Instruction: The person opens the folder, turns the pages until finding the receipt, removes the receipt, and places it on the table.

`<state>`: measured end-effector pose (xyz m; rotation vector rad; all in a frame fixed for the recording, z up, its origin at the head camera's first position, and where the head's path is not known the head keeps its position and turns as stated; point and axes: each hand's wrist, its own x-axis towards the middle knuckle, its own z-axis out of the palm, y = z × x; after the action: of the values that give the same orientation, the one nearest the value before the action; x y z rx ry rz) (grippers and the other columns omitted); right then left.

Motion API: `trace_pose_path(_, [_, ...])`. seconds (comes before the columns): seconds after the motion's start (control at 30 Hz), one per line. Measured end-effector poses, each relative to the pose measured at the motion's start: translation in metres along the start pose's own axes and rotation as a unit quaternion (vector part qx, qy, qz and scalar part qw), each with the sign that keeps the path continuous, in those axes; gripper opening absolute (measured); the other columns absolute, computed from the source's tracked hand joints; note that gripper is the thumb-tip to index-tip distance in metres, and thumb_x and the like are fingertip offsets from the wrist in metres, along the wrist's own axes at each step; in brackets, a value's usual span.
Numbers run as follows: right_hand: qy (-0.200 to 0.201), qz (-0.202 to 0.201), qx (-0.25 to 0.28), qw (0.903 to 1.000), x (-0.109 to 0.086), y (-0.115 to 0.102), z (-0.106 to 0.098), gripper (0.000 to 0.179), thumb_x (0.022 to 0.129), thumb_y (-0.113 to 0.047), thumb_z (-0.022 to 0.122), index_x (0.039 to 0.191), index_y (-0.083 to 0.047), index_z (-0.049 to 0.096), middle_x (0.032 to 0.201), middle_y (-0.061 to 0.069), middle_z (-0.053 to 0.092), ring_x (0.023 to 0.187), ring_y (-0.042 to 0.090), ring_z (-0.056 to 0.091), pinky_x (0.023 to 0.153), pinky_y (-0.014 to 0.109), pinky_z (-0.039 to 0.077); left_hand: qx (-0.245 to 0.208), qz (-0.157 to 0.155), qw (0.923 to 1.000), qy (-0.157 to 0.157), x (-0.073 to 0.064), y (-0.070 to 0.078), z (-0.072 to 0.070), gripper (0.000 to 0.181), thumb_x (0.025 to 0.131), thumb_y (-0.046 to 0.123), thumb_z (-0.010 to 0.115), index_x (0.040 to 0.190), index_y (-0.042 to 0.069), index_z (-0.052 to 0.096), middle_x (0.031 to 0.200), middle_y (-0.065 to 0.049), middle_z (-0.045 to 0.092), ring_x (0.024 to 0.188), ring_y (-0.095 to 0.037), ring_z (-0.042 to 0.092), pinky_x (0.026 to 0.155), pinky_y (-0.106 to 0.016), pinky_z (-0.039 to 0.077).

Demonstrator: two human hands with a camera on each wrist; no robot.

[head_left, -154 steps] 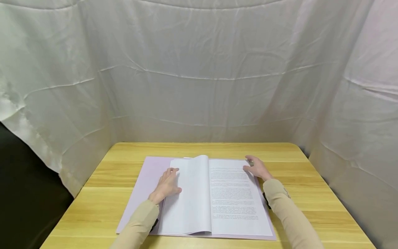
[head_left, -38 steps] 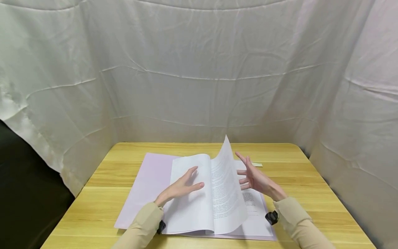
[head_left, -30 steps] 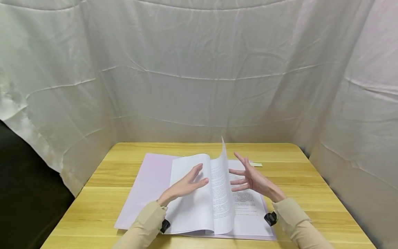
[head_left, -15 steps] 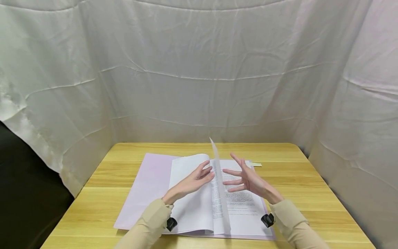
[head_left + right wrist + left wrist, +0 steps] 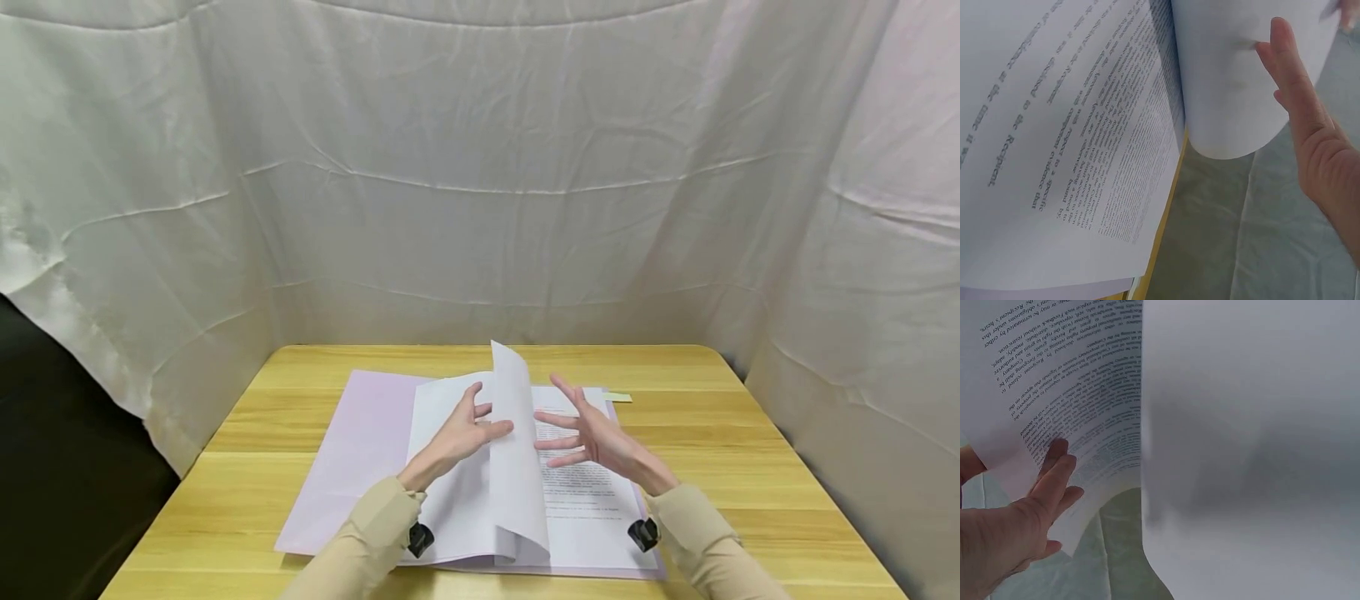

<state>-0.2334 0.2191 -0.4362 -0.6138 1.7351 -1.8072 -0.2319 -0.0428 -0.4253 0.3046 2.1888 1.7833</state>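
Note:
A lilac folder [image 5: 352, 450] of printed pages lies spread on the table. One page [image 5: 517, 483] stands up near the middle and curls over to the left, its blank back showing. My left hand [image 5: 453, 437] holds this page's free edge, thumb on the blank side and fingers against the print, as the left wrist view shows. My right hand [image 5: 600, 437] hovers just right of the page with fingers spread, holding nothing. Below it lies a printed sheet [image 5: 592, 500]. On the left rests a blank-faced page [image 5: 446, 529], partly covered by my left hand and the curling page.
A pale yellow tab [image 5: 618, 397] sticks out past the folder's upper right. The wooden table [image 5: 750, 467] extends around the folder. Grey curtains [image 5: 480, 208] hang at the back and both sides.
The page has swung leftward past upright, turning its blank back to the head view. My left hand has come right to meet its edge. The right hand has followed slightly left, fingers still spread.

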Motion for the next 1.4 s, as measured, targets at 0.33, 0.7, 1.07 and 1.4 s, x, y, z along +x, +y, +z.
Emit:
trace_pose_path(0.33, [0.030,0.010,-0.052,0.9981,-0.001,0.004,0.000,0.061,0.109,-0.049,0.007,0.163,-0.023,-0.006,0.159,0.037,0.024,0.124,0.056,0.056,0.092,0.056,0.059,0.022,-0.034,0.9974,0.059,0.005,-0.011,-0.007,0.104,0.082,0.004,0.078,0.159,-0.001,0.007,0.151,-0.036,0.040,0.131,-0.047,0.054,0.113,-0.058,0.042])
trace_pose_path(0.7, [0.070,0.036,-0.111,0.9907,-0.008,0.014,-0.017,0.062,0.111,-0.044,0.015,0.162,-0.008,0.010,0.152,0.039,0.037,0.121,0.052,0.060,0.093,0.052,0.059,0.022,-0.053,0.9959,0.070,0.011,-0.033,-0.024,0.100,0.080,0.009,0.083,0.155,-0.002,0.018,0.145,-0.035,0.046,0.118,-0.039,0.060,0.108,-0.057,0.046])
trace_pose_path(1.07, [0.123,0.057,-0.182,0.9740,-0.010,0.028,-0.039,0.060,0.109,-0.030,0.044,0.155,0.003,0.026,0.142,0.035,0.051,0.120,0.043,0.064,0.099,0.049,0.057,0.096,-0.074,0.9901,0.070,0.009,-0.050,-0.048,0.095,0.084,0.017,0.080,0.152,-0.008,0.018,0.143,-0.039,0.046,0.132,-0.048,0.051,0.110,-0.059,0.044])
trace_pose_path(1.4, [0.146,0.036,-0.246,0.9574,0.002,0.040,-0.054,0.056,0.105,-0.018,0.054,0.146,0.014,0.036,0.130,0.035,0.061,0.104,0.037,0.071,0.090,0.046,0.061,0.167,-0.085,0.9780,0.091,0.005,-0.060,-0.062,0.096,0.084,0.014,0.079,0.151,-0.010,0.014,0.150,-0.042,0.037,0.137,-0.052,0.044,0.114,-0.060,0.040])
